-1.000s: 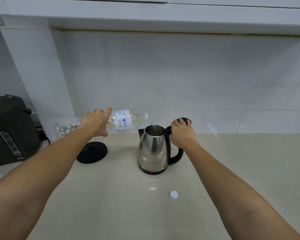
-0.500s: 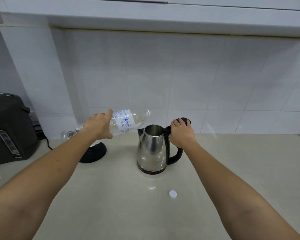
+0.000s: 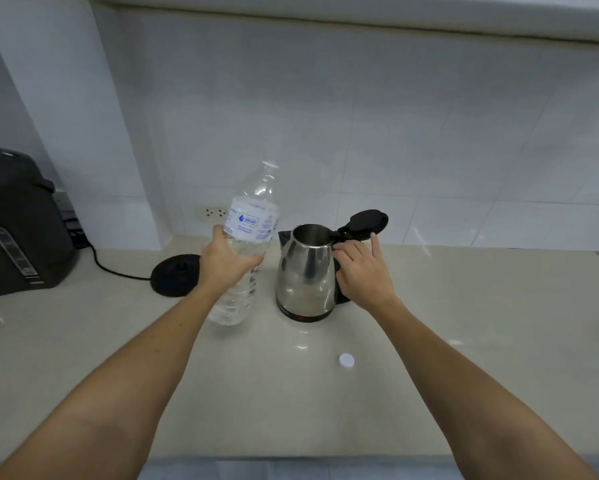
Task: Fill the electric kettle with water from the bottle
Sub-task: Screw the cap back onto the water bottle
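Observation:
A clear plastic water bottle (image 3: 251,220) with a white and blue label stands nearly upright, uncapped, a little water left in its lower part. My left hand (image 3: 227,263) grips it around the middle, its base just over the counter left of the kettle. The steel electric kettle (image 3: 306,271) stands on the counter with its black lid (image 3: 365,221) flipped open to the back right. My right hand (image 3: 363,275) lies against the kettle's black handle, fingers spread, the index finger reaching up near the lid. The handle is mostly hidden behind that hand.
The kettle's black power base (image 3: 176,275) sits left of the bottle, its cord running left. A dark thermo pot (image 3: 17,223) stands at the far left. The white bottle cap (image 3: 346,360) lies in front of the kettle. A wall socket (image 3: 211,213) is behind the bottle.
My left hand has swung the bottle from lying tilted over the kettle's mouth to upright, down and left of it. My right hand's fingers have loosened from the handle and spread.

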